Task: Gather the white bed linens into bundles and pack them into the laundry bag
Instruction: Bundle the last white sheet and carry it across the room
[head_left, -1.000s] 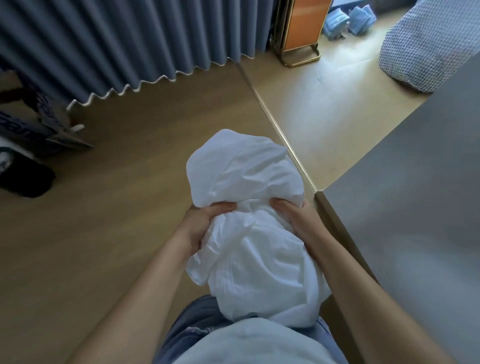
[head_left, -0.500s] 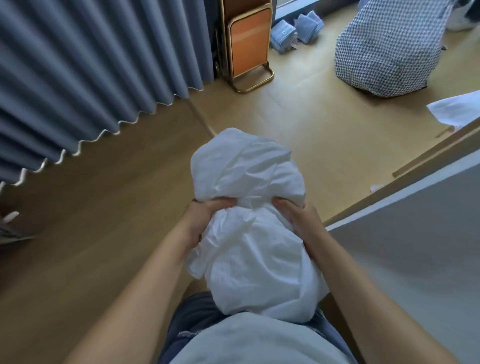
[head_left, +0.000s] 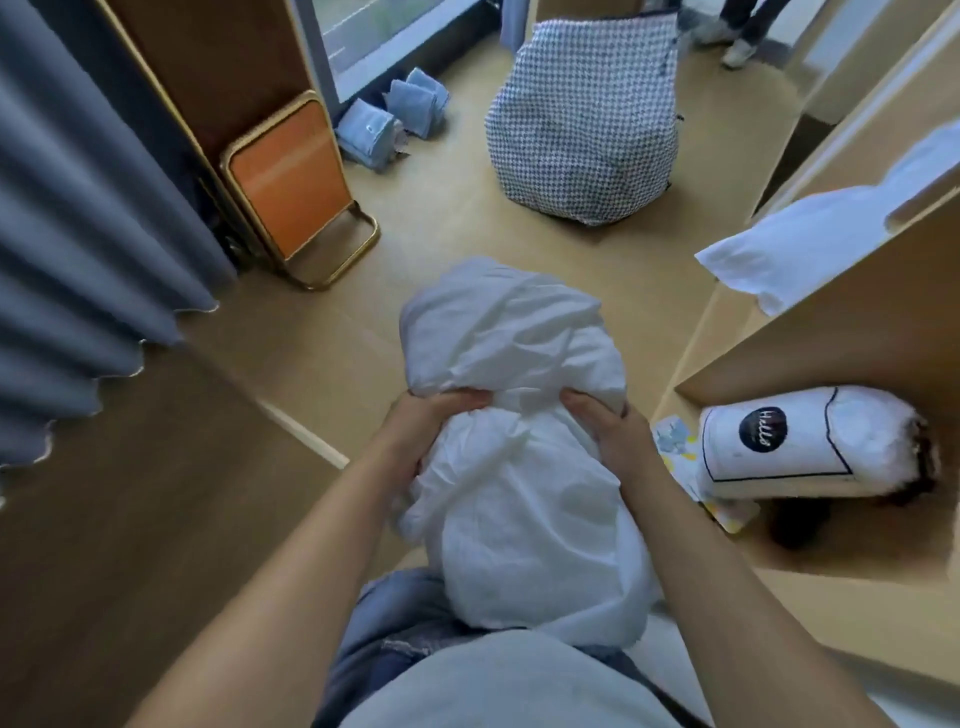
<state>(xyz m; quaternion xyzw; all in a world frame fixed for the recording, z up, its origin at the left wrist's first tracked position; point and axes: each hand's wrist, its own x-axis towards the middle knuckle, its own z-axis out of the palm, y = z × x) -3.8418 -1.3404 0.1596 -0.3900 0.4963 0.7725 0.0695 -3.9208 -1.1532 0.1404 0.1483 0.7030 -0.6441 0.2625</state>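
Note:
A big bundle of white bed linen (head_left: 511, 364) is held in front of my body, above the floor. My left hand (head_left: 423, 423) grips its left side and my right hand (head_left: 610, 434) grips its right side, both with fingers dug into the cloth near the middle. The houndstooth laundry bag (head_left: 584, 119) stands on the floor straight ahead, bulging, well beyond the bundle. Another white linen piece (head_left: 810, 236) lies on a wooden ledge at the right.
An orange folding stand with a gold frame (head_left: 291, 182) leans at the left by the grey curtain (head_left: 78, 234). Blue folded towels (head_left: 395, 114) lie by the window. A white rolled item with a black label (head_left: 800, 444) sits in a wooden compartment at the right. Another person's feet (head_left: 737, 47) are at the top.
The view has swung right and forward: the laundry bag now lies straight ahead and the wooden compartments have come into view. Both hands keep the same grip on the bundle.

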